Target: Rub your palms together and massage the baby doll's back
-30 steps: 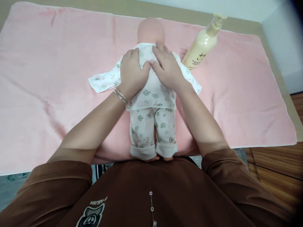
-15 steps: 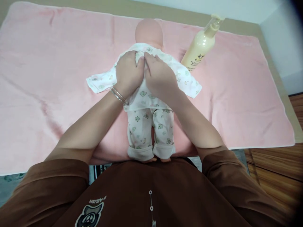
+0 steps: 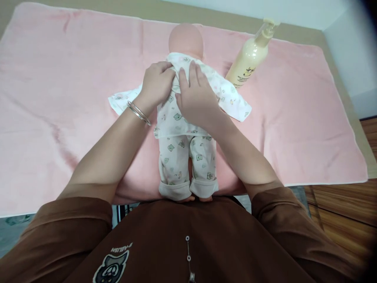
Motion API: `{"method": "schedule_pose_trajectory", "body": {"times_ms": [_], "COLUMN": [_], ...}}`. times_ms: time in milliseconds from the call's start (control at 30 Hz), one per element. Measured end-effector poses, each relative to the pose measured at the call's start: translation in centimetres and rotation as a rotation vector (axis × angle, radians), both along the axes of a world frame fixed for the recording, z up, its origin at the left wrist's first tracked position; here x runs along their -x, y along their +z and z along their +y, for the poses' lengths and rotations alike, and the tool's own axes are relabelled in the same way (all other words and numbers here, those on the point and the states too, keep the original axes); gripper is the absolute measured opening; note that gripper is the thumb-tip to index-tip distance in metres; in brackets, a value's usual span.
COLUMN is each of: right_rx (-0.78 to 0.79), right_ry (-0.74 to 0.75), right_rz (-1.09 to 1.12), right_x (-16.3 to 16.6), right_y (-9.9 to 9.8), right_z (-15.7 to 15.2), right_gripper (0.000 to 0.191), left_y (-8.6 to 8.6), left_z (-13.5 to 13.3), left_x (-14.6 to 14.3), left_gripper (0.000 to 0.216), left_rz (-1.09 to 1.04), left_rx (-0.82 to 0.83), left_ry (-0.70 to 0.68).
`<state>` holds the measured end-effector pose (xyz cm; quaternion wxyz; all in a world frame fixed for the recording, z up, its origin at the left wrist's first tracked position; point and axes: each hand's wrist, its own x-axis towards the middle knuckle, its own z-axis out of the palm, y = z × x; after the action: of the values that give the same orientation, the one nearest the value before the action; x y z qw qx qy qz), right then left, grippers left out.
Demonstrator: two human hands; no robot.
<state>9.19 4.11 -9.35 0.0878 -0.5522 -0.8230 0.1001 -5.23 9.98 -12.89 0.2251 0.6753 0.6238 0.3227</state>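
A baby doll [image 3: 185, 39] lies face down on a pink towel [image 3: 59, 78], feet toward me, dressed in a white printed top [image 3: 173, 118] and matching trousers [image 3: 182, 165]. My left hand [image 3: 156, 84], with bangles at the wrist, has its fingers curled into the fabric near the doll's left shoulder. My right hand [image 3: 196, 96] lies flat on the doll's upper back, fingers stretched toward the neck. The two hands touch at the middle of the back.
A cream pump bottle [image 3: 250, 57] lies tilted on the towel just right of the doll's shoulder. The towel covers a tan table [image 3: 176, 10] whose right edge meets a wooden floor [image 3: 347, 212]. My brown shirt fills the bottom of the view.
Both hands slid together toward the middle of the doll's back. The left fingers have curled onto the cloth at the shoulder and the right fingers have stretched out flat.
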Motion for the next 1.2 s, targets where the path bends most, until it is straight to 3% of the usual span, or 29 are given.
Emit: {"method": "schedule_pose_trajectory", "body": {"times_ms": [100,233,400,567,800,900,1000,1100,1200], "right_rx": [0.003,0.065,0.003,-0.037,-0.052,-0.050,-0.029,-0.054,-0.134], "right_ry": [0.081,-0.042,-0.134,-0.046,-0.070,-0.100,-0.154,-0.177,-0.129], "right_rz": [0.019,0.065,0.019,-0.034,0.224,0.200,0.013,-0.162,-0.149], "right_x": [-0.7,-2.6,-1.6,0.0,-3.0,-2.8,-1.2,0.3,0.1], "right_y": [-0.1,-0.7,-0.8,0.0,-2.0,-2.1,-0.8,0.6,0.5], "right_z": [1.0,3.9,2.5,0.7,5.5,5.2,2.8,0.8,1.2], "right_gripper": [0.071,0.074,0.074,0.067,0.054,0.061,0.065,0.063,0.054], "left_y": [-0.1,0.8,0.2,-1.3,-0.1,-0.2,-0.7,-1.2,-1.9], "left_z": [-0.7,-2.5,-1.0,0.3,-2.8,-2.1,-0.6,0.4,0.7], "left_x": [-0.8,-2.2,-0.8,-0.2,-3.3,-2.8,-1.7,-1.0,-1.0], "left_gripper": [0.026,0.032,0.016,0.031,0.060,0.048,0.030,0.025,0.023], "left_rz": [0.095,0.289,0.117,0.043,0.183,0.102,0.038,0.027,0.019], "left_rx": [-0.108,-0.231,-0.141,-0.127,-0.167,-0.151,-0.125,-0.093,-0.079], "left_ry": [0.005,-0.051,-0.055,-0.001,-0.087,-0.031,0.061,0.087,0.107]}}
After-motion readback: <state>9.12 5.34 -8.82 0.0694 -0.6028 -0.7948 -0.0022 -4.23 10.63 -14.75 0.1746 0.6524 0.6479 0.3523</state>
